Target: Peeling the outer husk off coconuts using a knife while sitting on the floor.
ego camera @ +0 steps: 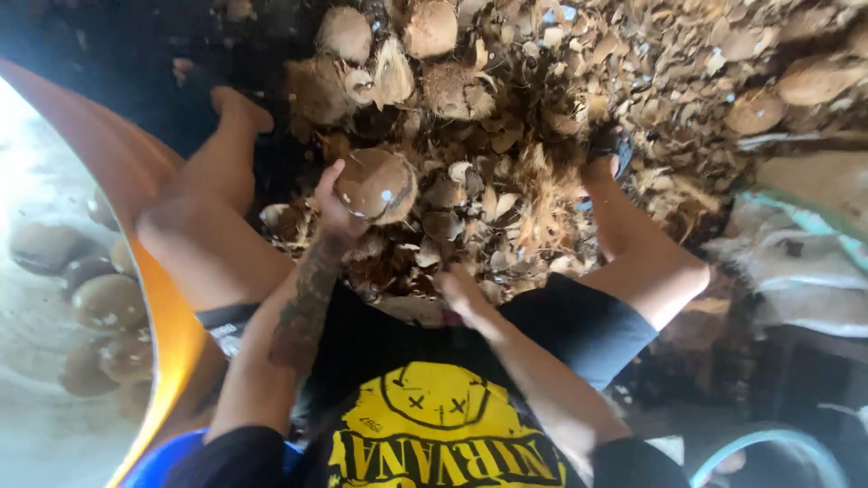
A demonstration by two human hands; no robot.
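An orange tub point(167, 334) at the left holds peeled coconuts in water. The left hand point(333, 210) wraps its fingers around 1 brown coconut point(378, 185), lifted between the knees over a husk pile point(542, 136). The right hand point(463, 294) rests low; its grip cannot be told. No packages show.

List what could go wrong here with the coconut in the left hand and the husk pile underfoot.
1. The left hand grips the coconut only from one side, so it might slip and drop onto the bare leg below.
2. The husk pile spreads under both feet; that loose footing could shift when the person stands.
3. The right hand sits low among husk scraps, where sharp shell edges may scratch it.
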